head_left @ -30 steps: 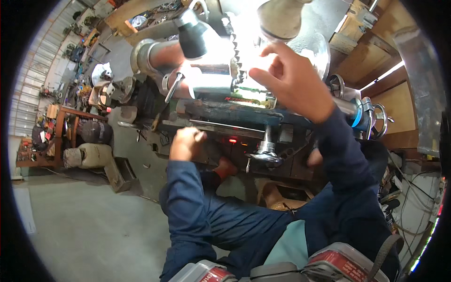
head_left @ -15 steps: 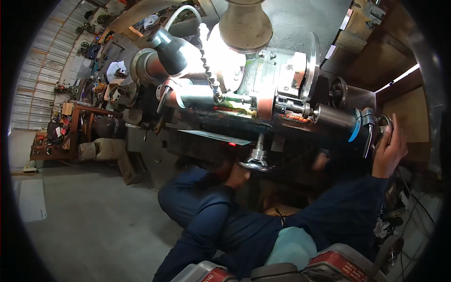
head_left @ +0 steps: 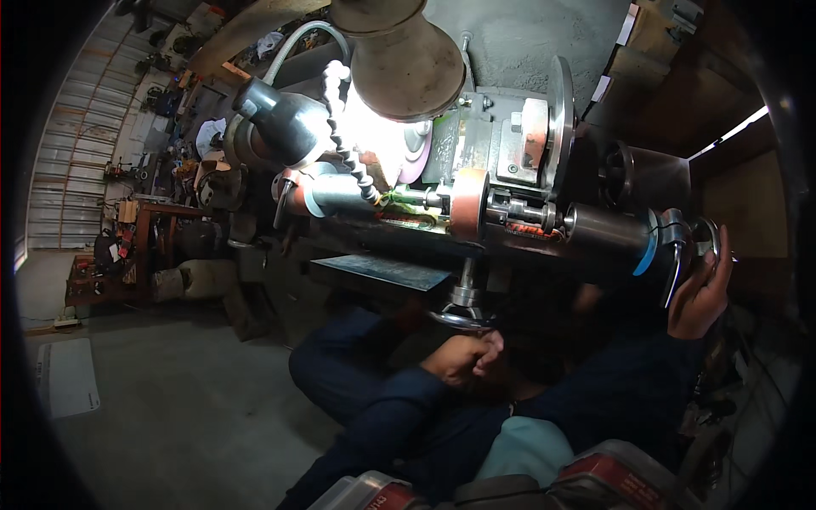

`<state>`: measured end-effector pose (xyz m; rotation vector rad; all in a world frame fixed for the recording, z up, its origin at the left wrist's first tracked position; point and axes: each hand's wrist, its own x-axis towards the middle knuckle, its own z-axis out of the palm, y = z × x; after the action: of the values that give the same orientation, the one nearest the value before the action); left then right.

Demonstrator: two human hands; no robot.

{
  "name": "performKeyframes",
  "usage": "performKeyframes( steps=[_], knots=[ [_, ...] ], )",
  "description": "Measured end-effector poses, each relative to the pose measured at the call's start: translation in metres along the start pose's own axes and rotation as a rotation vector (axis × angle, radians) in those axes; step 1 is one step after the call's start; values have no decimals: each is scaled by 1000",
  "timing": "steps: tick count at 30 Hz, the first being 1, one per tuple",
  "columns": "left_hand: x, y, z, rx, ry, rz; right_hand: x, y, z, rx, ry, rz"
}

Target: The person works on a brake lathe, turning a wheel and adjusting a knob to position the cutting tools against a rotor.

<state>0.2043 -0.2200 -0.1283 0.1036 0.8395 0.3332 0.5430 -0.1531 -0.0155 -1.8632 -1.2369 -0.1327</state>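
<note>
In front of me is a grinding machine with a pinkish grinding wheel point(head_left: 415, 161) and a reddish-brown ring-shaped part point(head_left: 468, 204) in line with a bright steel cylinder point(head_left: 605, 229). My right hand point(head_left: 702, 293) is at the far right end, its thumb and fingers on the rim of a chrome handwheel point(head_left: 707, 236). Under the machine's front, a second chrome handwheel point(head_left: 461, 320) sticks out toward me. Just below its rim is my left hand point(head_left: 466, 357), fingers curled in. Whatever those fingers hold, if anything, is hidden.
A black lamp point(head_left: 285, 123) lights the wheel brightly, beside a segmented coolant hose point(head_left: 340, 127). A thin metal sheet point(head_left: 382, 272) juts out below the machine bed. At left stands a cluttered wooden bench point(head_left: 106, 276). A steel lever point(head_left: 676, 272) hangs by the right handwheel.
My left hand has come down and right, from beside the lower handwheel to below its rim. My right hand stays at the right handwheel. The view has shifted slightly and looks darker.
</note>
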Motion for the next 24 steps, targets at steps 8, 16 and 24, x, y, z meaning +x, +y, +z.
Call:
performKeyframes(
  steps=[8,16,24],
  knots=[
    [-5,-18,-108,948,569,888,2,3,3,-18,-9,-41],
    [12,-3,-85,831,876,995,6,-4,1,-29,-5,-16],
    [42,-16,-133,369,-8,562,19,-10,-7,-78,-156,14]
  ],
)
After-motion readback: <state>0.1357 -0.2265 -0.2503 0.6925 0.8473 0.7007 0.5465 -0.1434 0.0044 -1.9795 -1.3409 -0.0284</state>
